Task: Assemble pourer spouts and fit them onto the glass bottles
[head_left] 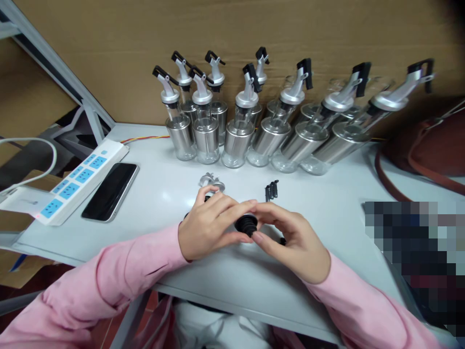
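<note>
A pourer stopper with a black ribbed plug (247, 226) is held between both hands above the front of the table, the plug facing me. My left hand (209, 224) closes on it from the left with thumb and fingers. My right hand (292, 238) pinches it from the right, thumb at the plug's narrow end. The fingers hide most of its upper part. Silver pourer parts (212, 182) lie just beyond my left hand. Several small black levers (271, 190) lie beyond my right hand. Bits of black parts show from behind both hands.
Several glass-and-steel bottles (238, 143) with silver and black spouts stand at the back, against cardboard (138, 63). On the left lie a phone (111, 192) and a power strip (83, 179). A brown bag (428, 140) sits at the right, near a blurred-out object (417, 247).
</note>
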`<state>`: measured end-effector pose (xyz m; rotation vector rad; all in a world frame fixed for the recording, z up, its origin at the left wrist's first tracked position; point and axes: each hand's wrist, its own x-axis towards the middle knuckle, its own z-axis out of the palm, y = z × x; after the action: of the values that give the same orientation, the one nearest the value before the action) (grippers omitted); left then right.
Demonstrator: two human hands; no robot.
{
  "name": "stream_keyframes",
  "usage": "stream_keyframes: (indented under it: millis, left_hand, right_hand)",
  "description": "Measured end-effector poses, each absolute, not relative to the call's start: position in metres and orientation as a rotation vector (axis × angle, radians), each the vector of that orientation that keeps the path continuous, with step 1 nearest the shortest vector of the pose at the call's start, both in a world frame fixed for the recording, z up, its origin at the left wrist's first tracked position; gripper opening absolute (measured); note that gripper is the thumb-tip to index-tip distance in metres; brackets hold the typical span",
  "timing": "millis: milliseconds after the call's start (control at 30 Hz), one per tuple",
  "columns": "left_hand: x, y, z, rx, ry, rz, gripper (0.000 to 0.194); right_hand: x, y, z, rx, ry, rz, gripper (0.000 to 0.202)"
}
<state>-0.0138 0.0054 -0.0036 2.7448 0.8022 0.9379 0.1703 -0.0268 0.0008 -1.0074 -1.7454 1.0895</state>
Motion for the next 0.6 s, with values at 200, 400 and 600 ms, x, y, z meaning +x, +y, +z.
stream_keyframes:
  millis: [200, 400, 600]
  left_hand:
    - [-0.0147, 0.0034, 0.0032, 2.58, 0.817, 0.883, 0.028]
    - [-0.0133, 0.0023, 0.0064, 2.623, 0.865, 0.761, 0.017]
    - [-0.0138, 0.0022, 0.0046, 2.627, 0.813, 0.762, 0.016]
  right_hand:
    - [0.1692, -0.0287, 0.0048, -1.043, -1.695, 1.125, 0.027]
    - [0.1695, -0.0289, 0.0052, -1.01, -1.743, 1.12, 0.032]
    - [0.1689, -0.0283, 0.0076, -0.991, -1.813, 1.095, 0.035]
